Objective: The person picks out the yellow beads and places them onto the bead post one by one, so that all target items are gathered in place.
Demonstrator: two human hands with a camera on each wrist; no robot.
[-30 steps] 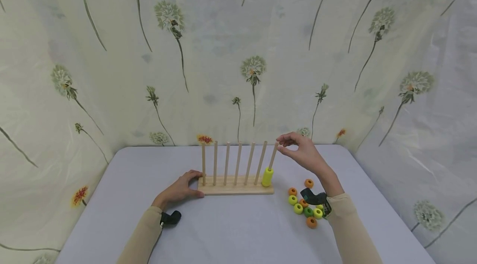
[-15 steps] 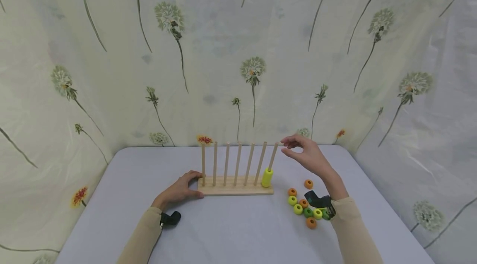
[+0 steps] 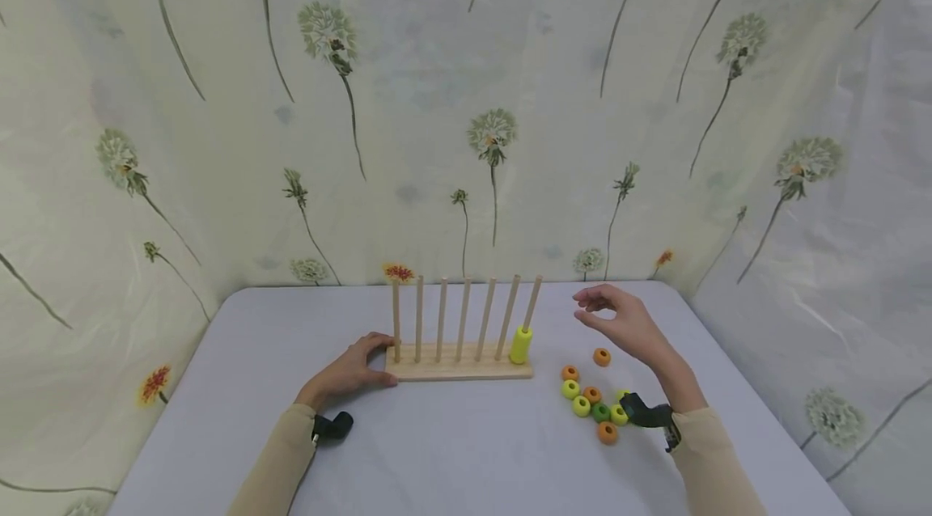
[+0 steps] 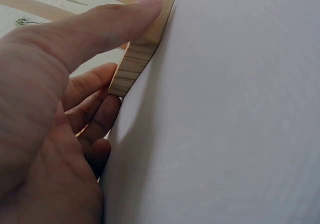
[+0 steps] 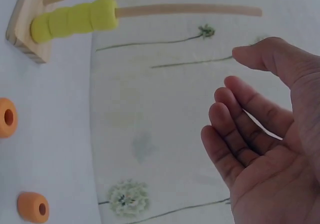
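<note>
At left, a broad stretch of counter (image 3: pixel 240 387) is left between its left edge and the left hand (image 3: pixel 353 370). The left end of the wooden peg rack (image 3: pixel 466 371) is pinched by that hand, thumb at the front corner, fingers at the rear one. Seven pegs (image 3: pixel 463 322) are held in a row by the base; yellow beads (image 3: pixel 520 344) are stacked low on the rightmost one only. Room is left in front of the rack, and a narrower strip behind it up to the flowered cloth (image 3: pixel 408 136). A gap separates the rack's right end from loose orange beads (image 3: pixel 607 433), yellow-green beads (image 3: pixel 581 407) and a green bead (image 3: pixel 600 412); part of the cluster is hidden by the wrist camera (image 3: pixel 646 412). Farthest right, the right hand (image 3: pixel 619 322) is raised, fingers loosely curved, thumb apart, only air between.
</note>
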